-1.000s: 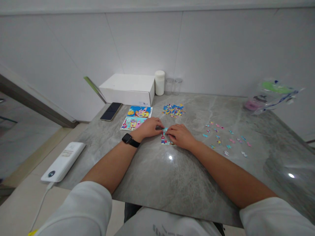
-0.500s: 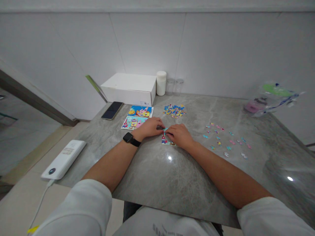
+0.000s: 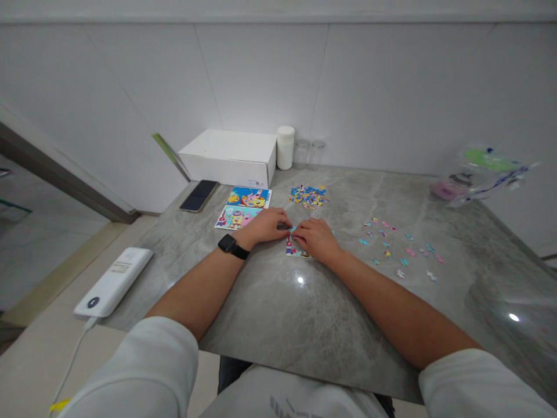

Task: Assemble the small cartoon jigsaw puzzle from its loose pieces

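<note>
Both my hands rest on a small, partly built colourful jigsaw in the middle of the grey marble table. My left hand, with a black watch on its wrist, lies to the left of the jigsaw with fingertips pinched at its top edge. From the right, my right hand covers most of the jigsaw, fingers curled down onto it. The fingertips of the two hands almost meet; whatever piece they press is hidden.
Two picture cards lie left of the hands, a phone beyond them. A pile of puzzle pieces sits behind, and loose pieces are scattered right. A white box, white jar, plastic bag and power bank stand around.
The hands stay on the jigsaw with only slight finger shifts. The view has tilted a little, nothing else moved.
</note>
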Motion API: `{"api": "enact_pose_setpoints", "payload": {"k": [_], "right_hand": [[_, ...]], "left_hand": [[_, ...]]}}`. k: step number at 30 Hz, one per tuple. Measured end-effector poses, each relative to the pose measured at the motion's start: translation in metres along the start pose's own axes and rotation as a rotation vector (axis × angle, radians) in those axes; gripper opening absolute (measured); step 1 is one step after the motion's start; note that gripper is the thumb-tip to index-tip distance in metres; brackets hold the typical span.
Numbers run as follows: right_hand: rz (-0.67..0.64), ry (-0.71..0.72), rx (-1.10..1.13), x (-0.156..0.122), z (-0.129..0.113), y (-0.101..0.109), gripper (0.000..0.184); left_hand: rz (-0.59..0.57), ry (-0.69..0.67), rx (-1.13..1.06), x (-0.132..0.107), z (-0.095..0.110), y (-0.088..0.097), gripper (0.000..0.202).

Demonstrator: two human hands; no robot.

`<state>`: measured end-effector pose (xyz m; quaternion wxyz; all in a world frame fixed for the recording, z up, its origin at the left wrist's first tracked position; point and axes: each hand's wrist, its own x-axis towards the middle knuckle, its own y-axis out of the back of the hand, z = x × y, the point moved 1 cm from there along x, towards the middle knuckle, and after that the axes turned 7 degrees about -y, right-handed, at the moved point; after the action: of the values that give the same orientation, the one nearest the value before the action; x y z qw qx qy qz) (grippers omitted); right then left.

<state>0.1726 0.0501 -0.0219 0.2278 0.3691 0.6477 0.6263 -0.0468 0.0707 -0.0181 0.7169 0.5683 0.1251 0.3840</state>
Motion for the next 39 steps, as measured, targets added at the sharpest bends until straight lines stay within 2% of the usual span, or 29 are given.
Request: {"api": "enact_pose_setpoints", "payload": {"k": [10,19,29,39], "right_hand": [[0.001,0.069,0.015,-0.006,0.001,0.004,0.025],[0.098,-0.054,0.201,-0.006,0.012,-0.002,0.027],[0.037,-0.001,0.192,-0.008,0.01,-0.002,0.029],[0.11,-0.1,0.305,-0.009,0.02,-0.001,0.026]], "left_hand": [[-0.007,-0.002,0.0,0.0,-0.002,-0.002,0.02],[0.005,-0.011,-0.014,0.0,-0.001,-0.001,0.021],[0.021,-0.01,-0.037,0.0,-0.003,-0.005,0.02],[0.03,-0.009,-0.064,0.0,-0.003,-0.004,0.019]]}}
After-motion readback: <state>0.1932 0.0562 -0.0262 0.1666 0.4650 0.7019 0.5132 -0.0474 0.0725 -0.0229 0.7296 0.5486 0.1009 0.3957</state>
